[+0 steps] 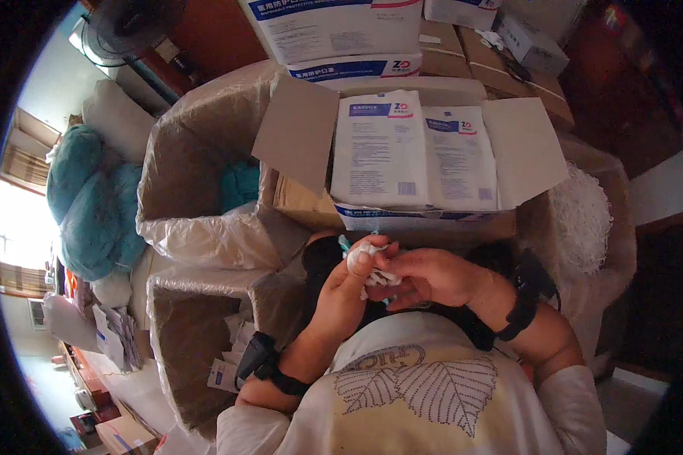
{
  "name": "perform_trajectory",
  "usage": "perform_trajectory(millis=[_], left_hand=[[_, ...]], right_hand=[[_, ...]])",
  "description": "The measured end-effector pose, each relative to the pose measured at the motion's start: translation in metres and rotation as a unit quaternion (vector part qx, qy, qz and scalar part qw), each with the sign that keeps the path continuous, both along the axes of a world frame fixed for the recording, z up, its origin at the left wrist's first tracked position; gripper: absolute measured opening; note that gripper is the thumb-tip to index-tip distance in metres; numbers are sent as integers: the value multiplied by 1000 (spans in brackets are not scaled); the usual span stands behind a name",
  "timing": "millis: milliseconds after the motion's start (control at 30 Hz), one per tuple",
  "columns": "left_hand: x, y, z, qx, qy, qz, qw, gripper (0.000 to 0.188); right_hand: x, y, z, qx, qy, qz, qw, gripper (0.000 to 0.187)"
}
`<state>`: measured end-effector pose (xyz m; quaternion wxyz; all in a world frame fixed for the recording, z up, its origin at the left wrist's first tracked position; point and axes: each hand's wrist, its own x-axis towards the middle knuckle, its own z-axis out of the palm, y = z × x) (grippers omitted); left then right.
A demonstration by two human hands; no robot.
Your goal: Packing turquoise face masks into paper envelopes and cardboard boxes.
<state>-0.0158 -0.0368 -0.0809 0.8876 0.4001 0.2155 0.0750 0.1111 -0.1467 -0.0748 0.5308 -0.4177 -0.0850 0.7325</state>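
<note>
In front of my belly, my left hand (347,294) is closed around a bundle of white cord (382,280), with its thumb on top. Bits of teal material (344,243) poke out beside the fingers; what they belong to is hidden. My right hand (432,277) meets the left one, and its curled fingers grip the same bundle from the right. Just beyond my hands stands an open carton (410,220) with its side flaps spread. Two stacks of white printed packets (376,152) fill it, the left one higher than the right.
A plastic-lined bin (197,231) at the far left holds teal material (239,186). Nearer, another lined bin (167,334) has white packets inside. To the right, a lined bin (618,258) contains a heap of white cords (582,220). More cartons (341,30) stand behind.
</note>
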Motion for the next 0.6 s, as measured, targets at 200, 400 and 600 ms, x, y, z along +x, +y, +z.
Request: perform_trajectory(millis=[200, 400, 600], left_hand=[[0, 4, -14, 43, -31, 0, 999, 36], [1, 10, -19, -179, -85, 31, 980, 27], [0, 14, -14, -121, -60, 42, 990, 25]], right_hand=[[3, -7, -16, 30, 44, -4, 999, 35], [7, -5, -11, 37, -49, 86, 994, 34], [5, -5, -4, 83, -102, 123, 984, 36]])
